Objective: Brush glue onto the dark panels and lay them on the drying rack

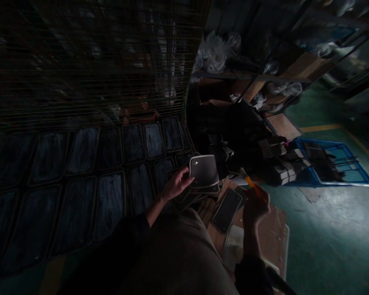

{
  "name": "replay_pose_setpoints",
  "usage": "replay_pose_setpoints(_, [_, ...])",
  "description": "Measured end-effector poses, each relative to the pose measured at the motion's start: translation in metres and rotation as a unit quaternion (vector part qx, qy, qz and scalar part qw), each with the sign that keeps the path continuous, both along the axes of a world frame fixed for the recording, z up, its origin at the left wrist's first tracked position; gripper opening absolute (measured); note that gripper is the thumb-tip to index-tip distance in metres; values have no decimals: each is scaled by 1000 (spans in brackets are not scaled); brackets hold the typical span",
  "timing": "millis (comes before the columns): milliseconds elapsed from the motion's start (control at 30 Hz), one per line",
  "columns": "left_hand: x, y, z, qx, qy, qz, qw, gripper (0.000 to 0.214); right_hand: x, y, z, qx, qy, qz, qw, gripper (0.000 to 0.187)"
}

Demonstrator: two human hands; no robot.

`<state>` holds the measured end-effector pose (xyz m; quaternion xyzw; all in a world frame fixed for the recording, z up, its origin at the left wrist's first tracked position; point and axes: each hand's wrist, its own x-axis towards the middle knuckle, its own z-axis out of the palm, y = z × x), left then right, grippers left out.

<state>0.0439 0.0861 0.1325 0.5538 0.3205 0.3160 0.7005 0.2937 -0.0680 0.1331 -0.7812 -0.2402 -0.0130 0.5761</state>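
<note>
My left hand (178, 183) grips the left edge of a dark rounded panel (204, 170) with a pale rim and small bright spots near its corners. In my right hand (256, 207) is a paintbrush (252, 182) with an orange handle, its pale bristles pointing up and left. The brush is apart from the panel. Below and between my hands, a dark rounded rectangular plate (226, 210) lies on a brown board (272, 229). A whitish container (233, 241) sits beside it, partly hidden by my right forearm.
Rows of dark panels with streaky coating (110, 203) spread across the left. Behind them rises a wire mesh rack (110, 61). A blue crate (341, 182) stands on the green floor at right. Shelves with plastic bags (217, 51) and cardboard boxes are at the back.
</note>
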Motion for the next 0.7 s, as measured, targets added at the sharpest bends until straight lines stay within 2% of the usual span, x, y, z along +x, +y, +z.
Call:
replay_pose_setpoints(67, [9, 9, 17, -47, -45, -25, 998, 32, 0, -1, 4, 17, 7, -20, 1000, 43])
replay_pose_setpoints(133, [11, 13, 27, -91, -75, -13, 993, 39, -2, -4, 3, 19, 10, -24, 999, 43])
replay_pose_setpoints(233, [-2, 7, 21, -121, -64, 46, 990, 48, -5, -10, -6, 7, 9, -8, 1000, 42])
replay_pose_setpoints(300, [-18, -8, 2, -136, -34, 92, 986, 50, -10, -11, -12, -11, -1, 4, 1000, 41])
replay_pose_setpoints(400, [-44, -42, -43, -197, -20, 140, 970, 53, -22, -9, -18, -30, -9, 30, 999, 39])
replay_pose_setpoints(467, [-56, -66, -74, -253, -21, 170, 952, 51, -31, -4, -22, -41, -21, 74, 996, 37])
replay_pose_setpoints(533, [-62, -84, -96, -308, -17, 202, 930, 50, -39, 4, -27, -68, -44, 136, 987, 34])
replay_pose_setpoints(600, [-63, -94, -109, -343, -5, 216, 914, 48, -44, 13, -33, -105, -80, 193, 972, 30])
replay_pose_setpoints(700, [-63, -96, -117, -354, 37, 204, 912, 42, -46, 29, -42, -154, -136, 260, 944, 30])
